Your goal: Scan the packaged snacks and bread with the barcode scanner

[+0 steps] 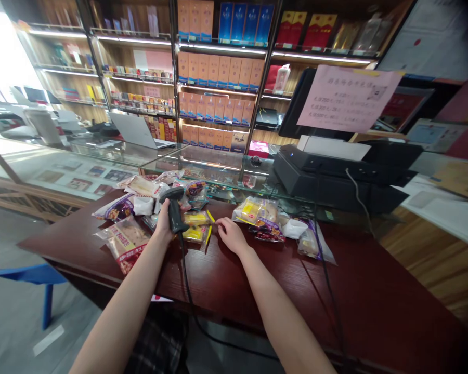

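Observation:
My left hand (pixel 164 222) is wrapped round the handle of a black barcode scanner (pixel 175 212), its head tilted over the snack pile. From the scanner a black cable runs down over the table edge. My right hand (pixel 231 235) has its fingers pressed together at the right end of a yellow snack packet (pixel 197 218); the fingertips' grip is partly hidden. A second yellow packet (pixel 194 235) lies just below it. Left of the scanner lie a large clear bread bag (pixel 128 240) with a red band and a purple snack bag (pixel 119 209).
Right of my hands lie a yellow-labelled bread packet (pixel 253 210), a purple packet (pixel 268 231) and a clear bag (pixel 314 243) on the dark red table (pixel 281 291). Behind stand a glass counter, a laptop (pixel 136 130) and a black printer-like machine (pixel 335 171). A blue stool (pixel 42 275) is at left.

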A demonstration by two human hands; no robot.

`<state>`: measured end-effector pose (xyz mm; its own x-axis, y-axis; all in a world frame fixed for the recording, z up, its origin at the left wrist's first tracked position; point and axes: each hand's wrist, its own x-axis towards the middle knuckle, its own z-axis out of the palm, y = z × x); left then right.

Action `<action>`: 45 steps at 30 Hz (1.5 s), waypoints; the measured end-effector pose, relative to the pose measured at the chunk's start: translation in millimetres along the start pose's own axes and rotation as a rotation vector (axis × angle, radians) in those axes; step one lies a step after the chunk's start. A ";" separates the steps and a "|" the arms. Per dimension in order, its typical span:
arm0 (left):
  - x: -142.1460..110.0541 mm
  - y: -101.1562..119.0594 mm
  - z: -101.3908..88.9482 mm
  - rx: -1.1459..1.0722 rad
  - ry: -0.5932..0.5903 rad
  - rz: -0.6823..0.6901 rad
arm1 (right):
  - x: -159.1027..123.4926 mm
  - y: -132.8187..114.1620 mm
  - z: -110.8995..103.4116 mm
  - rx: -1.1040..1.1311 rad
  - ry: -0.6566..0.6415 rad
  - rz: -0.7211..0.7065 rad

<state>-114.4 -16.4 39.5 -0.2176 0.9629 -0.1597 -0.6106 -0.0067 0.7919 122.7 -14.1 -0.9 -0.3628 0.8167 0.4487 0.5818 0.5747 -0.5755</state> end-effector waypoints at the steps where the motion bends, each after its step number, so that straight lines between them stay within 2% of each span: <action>1: -3.4 0.3 3.8 -0.037 0.015 -0.014 | -0.4 1.2 0.1 0.012 -0.007 0.021; 6: -13.8 3.9 13.5 -0.121 0.022 0.030 | -0.4 7.3 3.4 0.100 0.008 0.109; 12: -17.2 4.8 16.3 -0.139 0.035 -0.012 | 2.5 7.1 4.3 -0.028 -0.122 0.013; 17: -22.1 7.2 19.4 -0.121 0.069 -0.010 | 4.2 7.3 -1.4 -0.107 -0.125 0.017; 20: -22.5 7.8 18.7 -0.106 0.059 0.003 | 3.9 5.5 -1.8 -0.047 -0.122 -0.055; 24: -20.8 7.5 17.5 -0.099 0.066 -0.013 | 4.1 -1.7 2.0 -0.096 -0.237 -0.075; 26: -20.6 7.4 17.6 -0.104 0.063 -0.021 | 4.3 -3.5 1.4 -0.210 -0.221 -0.035; 29: -21.0 7.1 17.9 -0.100 0.067 -0.032 | 3.9 -1.5 -3.7 -0.340 -0.129 0.008; 32: -21.0 5.9 17.6 -0.109 0.076 -0.039 | 3.2 1.7 -7.0 -0.269 -0.099 -0.035; 35: -20.4 4.6 17.8 -0.129 0.059 -0.042 | 3.4 0.0 -4.5 -0.189 -0.177 -0.076; 37: -20.1 4.5 18.8 -0.137 0.052 -0.039 | 3.9 -3.7 -1.9 -0.200 -0.279 -0.048; 39: -20.1 5.1 20.2 -0.152 0.044 -0.044 | 4.0 -7.3 -1.0 -0.232 -0.326 -0.006; 45: -20.2 5.6 20.7 -0.173 0.023 -0.068 | 2.5 -4.5 -5.0 -0.267 -0.234 -0.006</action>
<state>-97.7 -30.4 59.4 -0.1876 0.9562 -0.2249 -0.7458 0.0103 0.6661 122.8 -15.0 6.3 -0.5055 0.8210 0.2653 0.7377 0.5708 -0.3606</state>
